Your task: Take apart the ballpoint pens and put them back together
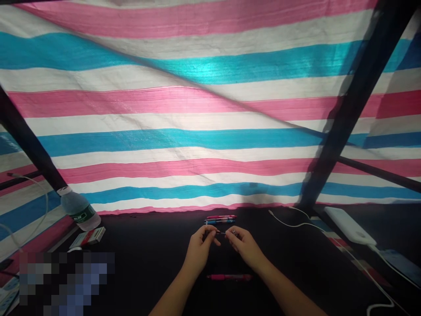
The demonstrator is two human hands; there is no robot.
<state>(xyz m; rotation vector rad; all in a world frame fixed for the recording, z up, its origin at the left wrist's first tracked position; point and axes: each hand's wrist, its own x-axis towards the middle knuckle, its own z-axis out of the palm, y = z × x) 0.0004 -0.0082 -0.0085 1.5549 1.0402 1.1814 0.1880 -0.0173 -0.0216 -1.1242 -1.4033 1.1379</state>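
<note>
A thin dark rod (224, 233) with a small pale metal end, possibly a pen refill though it is too small to tell, sits in the air between both hands, just above the middle of the dark surface (148, 250). The left hand (198, 251) pinches one end, its fingers (208, 234) closed on the rod, and the right hand (245, 248) grasps the other end the same way, so neither hand is released.

Just beyond the hands lie a few pens (220, 219) with pink and blue barrels, side by side. A single pink pen (229, 277) lies below the hands, between the forearms.

Well to the left, a clear plastic water bottle (80, 209) with a white cap and green label lies tilted on its side; its contents are hard to make out. Beside it is a red and white box (87, 237). To the right, a white power bank (349, 225) sits near a white cable (296, 224). A striped pink, white and blue tarp (210, 145) hangs behind everything.
</note>
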